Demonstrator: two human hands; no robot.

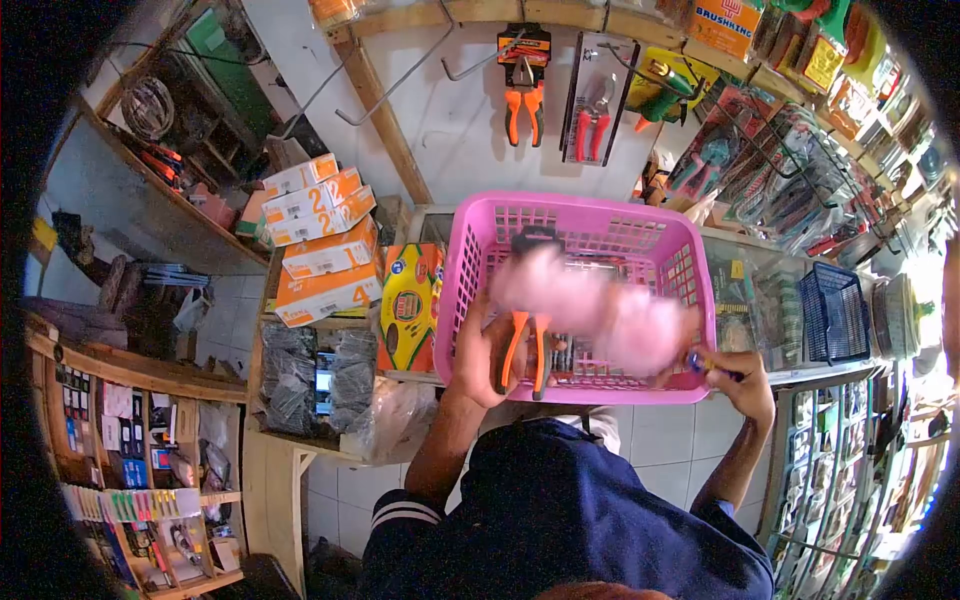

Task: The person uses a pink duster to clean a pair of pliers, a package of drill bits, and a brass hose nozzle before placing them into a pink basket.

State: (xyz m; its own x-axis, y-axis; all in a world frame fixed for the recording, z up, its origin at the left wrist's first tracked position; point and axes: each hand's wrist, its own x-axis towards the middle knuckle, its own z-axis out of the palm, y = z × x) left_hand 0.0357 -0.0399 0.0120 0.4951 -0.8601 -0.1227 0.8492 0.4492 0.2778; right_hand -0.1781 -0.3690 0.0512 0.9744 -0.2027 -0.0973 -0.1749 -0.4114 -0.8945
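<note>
A pink plastic basket (580,207) stands in front of me on the counter. My left hand (487,350) is at its left front side, wrapped round pliers with orange and black handles (538,355). Toward the right front corner, my right hand (745,385) is closed on a feather duster by its dark blue handle. The duster's fluffy pink head (600,305) is smeared by motion and spans the basket, reaching over the upper part of the pliers. Packaged items lie in the basket, mostly hidden beneath the duster.
Orange and white boxes (325,270) are stacked at the left, beside a yellow and red box (408,305). Packaged pliers (523,90) and pruning shears (593,110) hang on the wall ahead. A dark blue basket (835,312) stands at the right.
</note>
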